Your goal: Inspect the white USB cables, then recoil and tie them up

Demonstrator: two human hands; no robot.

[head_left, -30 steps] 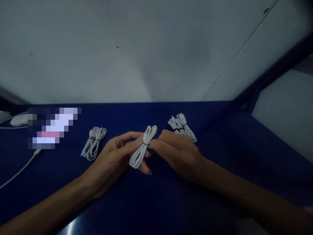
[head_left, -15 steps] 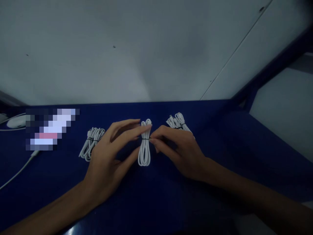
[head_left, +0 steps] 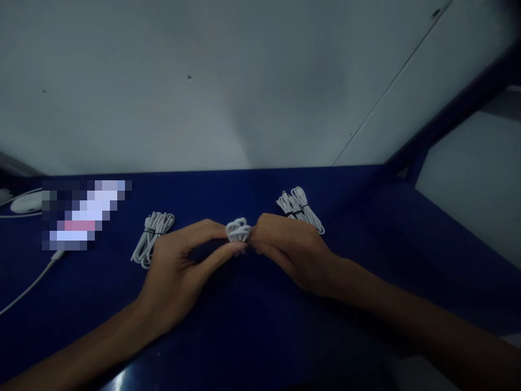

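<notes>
A coiled white cable (head_left: pixel 237 230) is held upright off the blue table, its looped end facing me. My left hand (head_left: pixel 181 266) is closed on it, with the thumb in front and the fingers behind. At its right side my right hand (head_left: pixel 295 247) is pinched shut against the bundle, where the end of its black twist tie was seen; the fingertips now hide the tie. Tied white cables (head_left: pixel 152 236) lie beyond my left hand. Another group of tied white cables (head_left: pixel 301 209) rests behind my right hand.
On the left of the blue table (head_left: pixel 228 336) lies a blurred-out, lit device (head_left: pixel 91 212) with a white cord (head_left: pixel 38 282) plugged into its near end. A white rounded object (head_left: pixel 26 203) sits beside it. A pale panel (head_left: pixel 203 108) rises behind the table's back edge.
The coiled cable has turned from lying lengthwise to standing end-on towards me. My left fingers have closed round it. My right hand stays pinched at its side.
</notes>
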